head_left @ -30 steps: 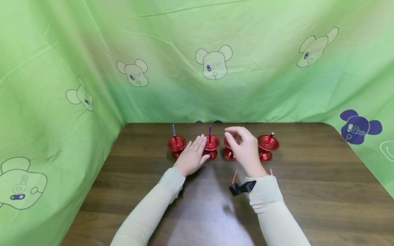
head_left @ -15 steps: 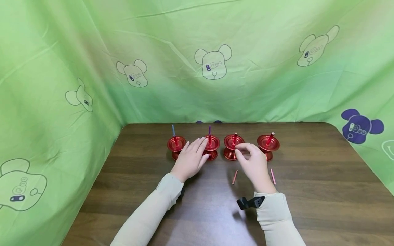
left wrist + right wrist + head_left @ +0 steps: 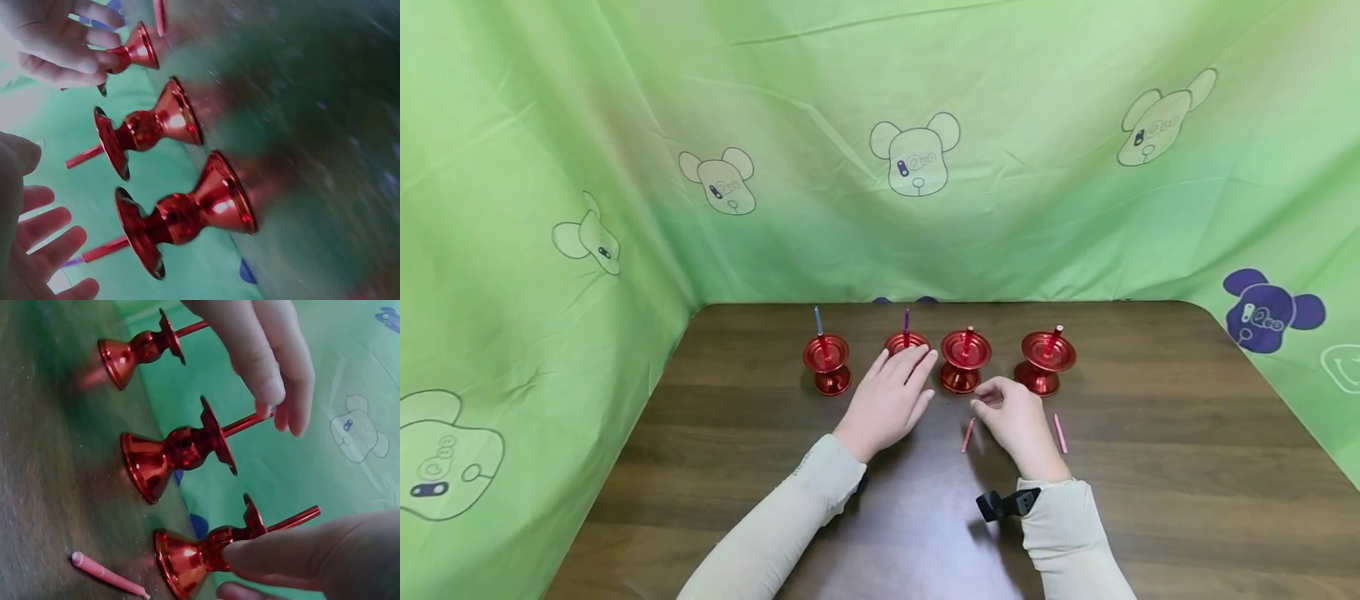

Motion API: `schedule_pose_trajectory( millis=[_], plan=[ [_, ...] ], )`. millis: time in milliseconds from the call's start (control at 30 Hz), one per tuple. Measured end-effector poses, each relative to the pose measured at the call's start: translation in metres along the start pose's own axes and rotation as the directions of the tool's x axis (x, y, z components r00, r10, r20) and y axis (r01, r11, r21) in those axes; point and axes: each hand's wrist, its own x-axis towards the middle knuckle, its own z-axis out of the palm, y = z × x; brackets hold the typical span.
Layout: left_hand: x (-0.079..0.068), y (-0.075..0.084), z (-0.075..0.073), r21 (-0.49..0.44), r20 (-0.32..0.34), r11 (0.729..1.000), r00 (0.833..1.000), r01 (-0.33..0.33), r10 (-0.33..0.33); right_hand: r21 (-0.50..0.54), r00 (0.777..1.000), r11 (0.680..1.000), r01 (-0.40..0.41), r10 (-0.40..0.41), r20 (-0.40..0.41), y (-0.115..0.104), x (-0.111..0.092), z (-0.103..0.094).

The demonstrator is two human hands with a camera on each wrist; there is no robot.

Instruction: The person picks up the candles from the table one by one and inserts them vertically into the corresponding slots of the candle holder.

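Note:
Several red metallic candle holders stand in a row, each with an upright red tube. The leftmost holder (image 3: 826, 354) carries a blue candle (image 3: 817, 321); the one beside it (image 3: 907, 340) carries a purple candle (image 3: 906, 321). My left hand (image 3: 883, 404) reaches over the front of the purple candle's holder, fingers extended, partly hiding it. My right hand (image 3: 1018, 425) hovers low in front of the third holder (image 3: 966, 350), fingers loosely bent with nothing visible between them. Just left of it a salmon candle (image 3: 967, 436) lies on the table; a pink candle (image 3: 1061, 433) lies to its right.
The fourth holder (image 3: 1048, 354) is at the right end of the row. Green printed cloth (image 3: 820, 242) hangs behind the wooden table (image 3: 1165, 467) and along its sides. A black wrist camera (image 3: 1007, 504) sits on my right wrist.
My right hand has come down and back from above the third holder to near the salmon candle, uncovering that holder. My left hand has shifted slightly right and nearer.

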Motion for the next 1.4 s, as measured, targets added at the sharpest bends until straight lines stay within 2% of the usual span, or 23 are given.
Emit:
schedule_pose_trajectory(
  millis=[167, 333, 633, 867, 1233, 1400],
  plan=[
    [0.006, 0.008, 0.001, 0.026, 0.072, 1.0, 0.997, -0.005, 0.004, -0.053, 0.998, 0.998, -0.042, 0.044, 0.041, 0.003, -0.001, 0.002],
    [0.012, 0.015, 0.004, 0.029, 0.115, 0.999, 0.993, -0.025, 0.021, -0.097, 0.996, 0.993, -0.069, 0.075, 0.055, 0.006, -0.001, 0.007],
    [0.023, 0.019, 0.013, 0.021, 0.2, 1.0, 0.98, 0.001, -0.005, -0.163, 0.988, 0.977, -0.139, 0.149, 0.051, 0.008, -0.001, 0.015],
    [0.029, 0.026, 0.015, 0.012, 0.252, 1.0, 0.967, 0.024, -0.026, -0.19, 0.985, 0.972, -0.138, 0.154, 0.072, 0.011, -0.003, 0.018],
    [0.034, 0.031, 0.017, 0.011, 0.328, 0.999, 0.944, 0.047, -0.048, -0.211, 0.978, 0.965, -0.153, 0.178, 0.107, 0.012, -0.004, 0.01],
    [0.035, 0.031, 0.02, 0.006, 0.332, 0.999, 0.942, 0.051, -0.05, -0.216, 0.978, 0.965, -0.145, 0.174, 0.119, 0.014, -0.005, 0.008]
  ],
)
